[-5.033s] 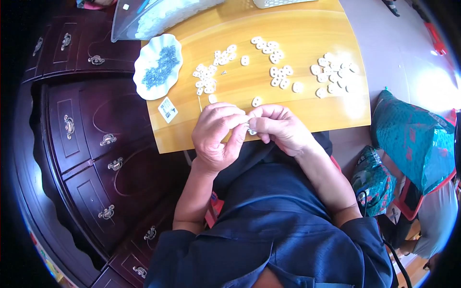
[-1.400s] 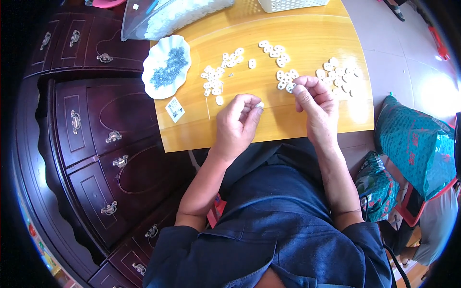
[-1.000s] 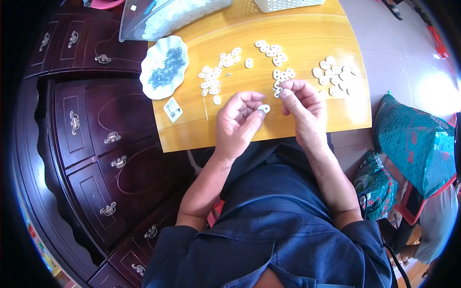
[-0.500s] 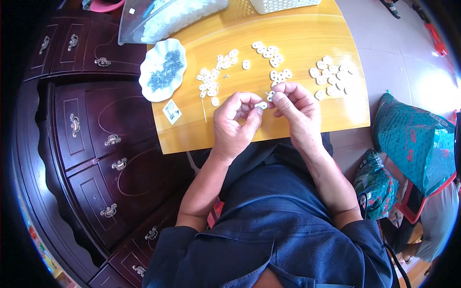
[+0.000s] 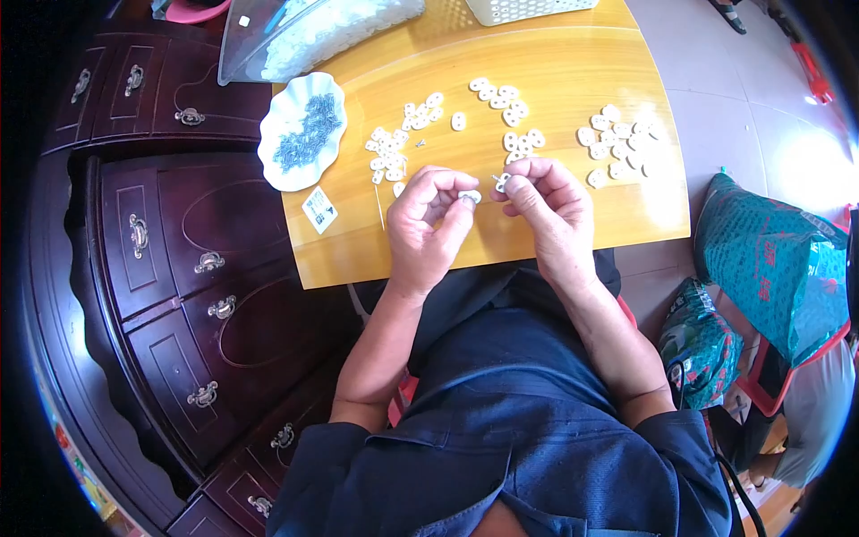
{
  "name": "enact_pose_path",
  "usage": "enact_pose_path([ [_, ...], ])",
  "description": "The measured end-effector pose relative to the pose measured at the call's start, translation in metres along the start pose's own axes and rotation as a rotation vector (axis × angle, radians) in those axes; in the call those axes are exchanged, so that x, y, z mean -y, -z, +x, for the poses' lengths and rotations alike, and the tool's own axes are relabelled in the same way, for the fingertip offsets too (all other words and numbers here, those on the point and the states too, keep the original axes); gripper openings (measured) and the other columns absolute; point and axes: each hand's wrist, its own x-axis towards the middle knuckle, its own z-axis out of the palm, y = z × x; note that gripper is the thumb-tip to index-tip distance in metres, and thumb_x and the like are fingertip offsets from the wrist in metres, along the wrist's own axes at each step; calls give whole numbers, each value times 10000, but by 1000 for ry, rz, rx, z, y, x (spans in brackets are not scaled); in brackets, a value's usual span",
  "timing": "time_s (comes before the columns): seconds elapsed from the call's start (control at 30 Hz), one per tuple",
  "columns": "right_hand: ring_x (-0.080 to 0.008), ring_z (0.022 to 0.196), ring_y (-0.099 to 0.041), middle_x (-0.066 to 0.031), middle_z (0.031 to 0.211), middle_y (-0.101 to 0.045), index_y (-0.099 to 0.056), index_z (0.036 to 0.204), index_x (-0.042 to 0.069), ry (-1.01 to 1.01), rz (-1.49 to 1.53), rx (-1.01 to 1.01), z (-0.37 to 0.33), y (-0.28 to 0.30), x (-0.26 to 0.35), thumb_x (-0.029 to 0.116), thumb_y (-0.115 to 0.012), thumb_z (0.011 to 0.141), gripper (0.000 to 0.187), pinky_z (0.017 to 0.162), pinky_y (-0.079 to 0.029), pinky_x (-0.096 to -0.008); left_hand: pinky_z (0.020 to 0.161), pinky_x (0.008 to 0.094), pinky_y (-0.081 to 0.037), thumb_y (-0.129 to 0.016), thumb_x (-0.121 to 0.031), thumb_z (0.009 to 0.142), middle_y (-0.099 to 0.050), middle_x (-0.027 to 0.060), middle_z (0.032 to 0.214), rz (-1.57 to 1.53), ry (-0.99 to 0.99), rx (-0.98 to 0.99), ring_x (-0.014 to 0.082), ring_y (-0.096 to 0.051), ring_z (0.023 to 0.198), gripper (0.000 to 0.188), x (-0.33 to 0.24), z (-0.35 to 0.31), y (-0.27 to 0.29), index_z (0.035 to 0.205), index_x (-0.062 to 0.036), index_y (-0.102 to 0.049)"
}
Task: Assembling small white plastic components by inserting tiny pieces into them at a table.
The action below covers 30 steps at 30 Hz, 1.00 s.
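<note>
Above the near part of the wooden table (image 5: 358,259), my left hand (image 5: 428,224) pinches a small white oval plastic piece (image 5: 470,196) between thumb and fingers. Close beside it, my right hand (image 5: 557,210) grips another small white plastic piece (image 5: 503,183), from which a thin metal screw tip seems to stick out. The two pieces are apart. Beyond my hands lie loose groups of similar white pieces with holes (image 5: 523,143), more of them to the left (image 5: 386,152). A tiny metal screw (image 5: 420,143) rests among them. A thin stick (image 5: 379,206) lies near my left hand.
A white scalloped dish (image 5: 276,116) holds many dark screws at the left edge, above a small printed card (image 5: 319,209). A clear bin (image 5: 237,54) of white pieces and a white perforated basket (image 5: 532,11) stand behind. White discs (image 5: 617,143) lie right. Dark drawers (image 5: 170,242) border the left; teal bags (image 5: 769,259) the right.
My left hand has drawn back a little to the left with its piece, widening the gap between the hands. My right hand has shifted only slightly, still holding its piece.
</note>
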Motion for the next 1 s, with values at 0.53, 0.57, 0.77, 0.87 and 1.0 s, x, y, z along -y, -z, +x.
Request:
enact_pose_path([
  [0.53,-76,884,-659,-16,1014,-677,-644,1124,7,-69,52,47,-2,-1,-2,55,-636,1006,127,820,-531,-219,719,211,-531,-616,-12,1001,-665,27,965,155,-3,-8,63,-639,803,229,-7,-1,1,1222,39,-649],
  [0.57,-72,873,-651,-12,1009,-675,-643,1123,5,-59,25,58,-2,0,-1,50,-637,1004,127,818,-529,-218,729,205,-525,-607,-48,1019,-667,22,983,199,-12,-1,63,-631,803,251,-9,-1,3,1252,35,-647],
  [0.77,-51,840,-624,6,955,-670,-655,1094,-8,-4,-120,92,-1,1,-3,41,-642,999,108,779,-512,-204,703,212,-527,-600,-40,1020,-653,28,974,195,-14,-22,55,-616,780,191,-19,3,6,1191,17,-662],
  [0.87,-45,828,-620,9,925,-671,-665,1075,-12,-22,-164,98,-2,-1,-2,40,-645,994,99,752,-507,-201,707,214,-528,-601,-37,1017,-665,30,979,162,-11,-19,52,-619,794,178,-16,1,9,1182,18,-641],
  [1.0,-43,803,-618,8,903,-674,-672,1069,-14,-28,-181,84,-2,-1,-3,39,-652,986,101,729,-508,-201,710,213,-527,-601,-20,1011,-687,35,984,166,-18,12,53,-623,803,169,-16,1,8,1169,23,-639],
])
